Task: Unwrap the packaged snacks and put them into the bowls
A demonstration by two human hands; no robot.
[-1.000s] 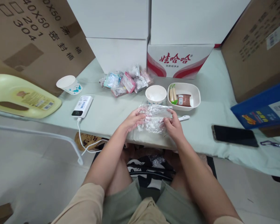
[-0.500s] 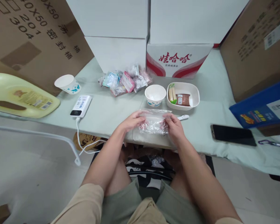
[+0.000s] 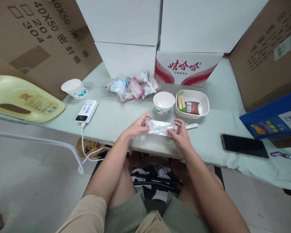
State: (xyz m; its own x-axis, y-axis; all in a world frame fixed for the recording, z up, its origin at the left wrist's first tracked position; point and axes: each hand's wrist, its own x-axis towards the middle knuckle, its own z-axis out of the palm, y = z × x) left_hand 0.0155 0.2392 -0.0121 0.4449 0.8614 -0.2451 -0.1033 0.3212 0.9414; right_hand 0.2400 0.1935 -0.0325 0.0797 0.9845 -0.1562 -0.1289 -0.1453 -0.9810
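The shorts (image 3: 122,216) are grey-green, with wide, plain legs. Left of the shorts is a loose, elbow-length beige sleeve (image 3: 86,214); over their middle, a creased beige shirt (image 3: 153,223).

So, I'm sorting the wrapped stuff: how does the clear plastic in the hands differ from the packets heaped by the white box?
The clear plastic looks like one long strip, while the packets form a pile of several.
The clear plastic is held between the left hand and right hand; the packets lie on the table.
The clear plastic looks silvery, whereas the packets show pink and blue.
Both look shiny and crinkled.
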